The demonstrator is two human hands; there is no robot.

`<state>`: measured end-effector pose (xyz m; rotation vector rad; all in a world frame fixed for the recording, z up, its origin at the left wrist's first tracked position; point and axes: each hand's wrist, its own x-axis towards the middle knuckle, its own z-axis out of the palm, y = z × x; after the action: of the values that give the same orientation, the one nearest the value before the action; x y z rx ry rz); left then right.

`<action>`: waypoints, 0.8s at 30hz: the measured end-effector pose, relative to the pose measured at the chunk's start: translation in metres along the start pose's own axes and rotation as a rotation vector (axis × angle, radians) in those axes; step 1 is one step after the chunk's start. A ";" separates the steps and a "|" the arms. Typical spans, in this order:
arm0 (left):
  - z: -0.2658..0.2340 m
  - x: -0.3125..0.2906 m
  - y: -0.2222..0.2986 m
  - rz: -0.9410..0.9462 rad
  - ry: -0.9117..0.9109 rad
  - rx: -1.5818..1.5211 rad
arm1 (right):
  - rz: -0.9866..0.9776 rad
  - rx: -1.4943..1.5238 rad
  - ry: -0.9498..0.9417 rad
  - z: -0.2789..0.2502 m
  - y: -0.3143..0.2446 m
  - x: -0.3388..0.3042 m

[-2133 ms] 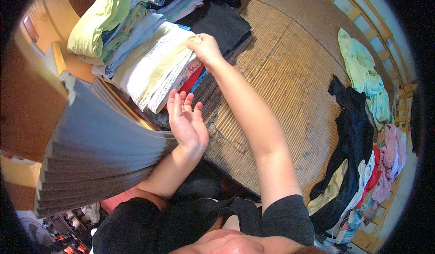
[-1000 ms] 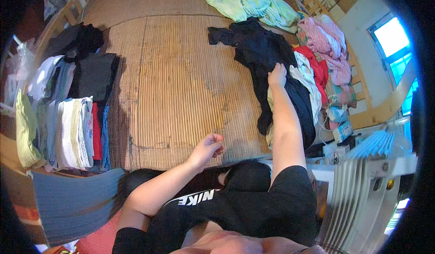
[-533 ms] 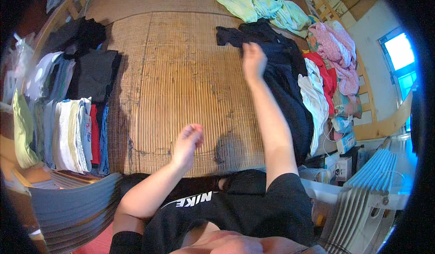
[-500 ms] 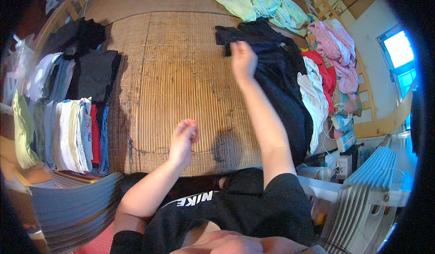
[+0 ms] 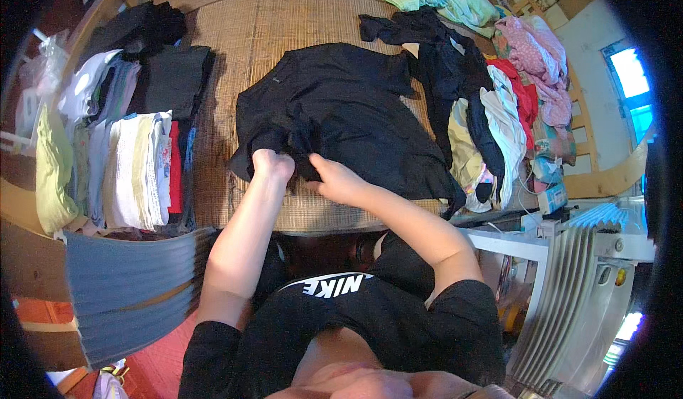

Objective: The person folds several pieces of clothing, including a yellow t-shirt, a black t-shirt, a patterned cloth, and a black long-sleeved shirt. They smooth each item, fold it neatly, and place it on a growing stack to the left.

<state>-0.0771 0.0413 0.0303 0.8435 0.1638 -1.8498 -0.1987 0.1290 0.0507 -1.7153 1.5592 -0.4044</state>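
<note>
The black shirt (image 5: 363, 107) lay on the mat (image 5: 320, 217). The left hand (image 5: 273, 163) was sunk in its near side, the right hand (image 5: 340, 181) just beside; whether either gripped cloth could not be told.

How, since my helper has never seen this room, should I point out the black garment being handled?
Find the mat with folded stacks at left and a loose heap at right. Between them, at the left hand and right hand, lies the black garment. Unlike the other black clothes, it lies mostly spread out.
</note>
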 end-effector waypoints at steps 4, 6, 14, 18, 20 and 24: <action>0.001 0.001 -0.004 0.058 0.014 0.058 | 0.076 -0.396 -0.021 -0.001 0.040 -0.010; 0.010 -0.013 -0.009 0.104 0.069 0.130 | 0.086 -0.436 -0.095 -0.006 0.040 -0.008; 0.021 -0.024 0.016 0.127 -0.002 0.037 | 0.123 -0.558 -0.362 0.008 0.011 -0.024; 0.025 -0.025 0.029 0.101 0.001 0.056 | 0.123 -0.571 -0.399 0.015 0.013 -0.027; 0.027 -0.021 0.029 0.043 0.053 0.226 | 0.154 -0.539 -0.425 0.008 0.012 -0.027; 0.005 -0.002 0.009 -0.047 -0.147 0.334 | 0.007 -0.128 -0.301 -0.034 0.021 -0.013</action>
<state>-0.0713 0.0372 0.0374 0.9314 -0.2258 -2.0065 -0.2386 0.1309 0.0612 -1.7732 1.3948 -0.0387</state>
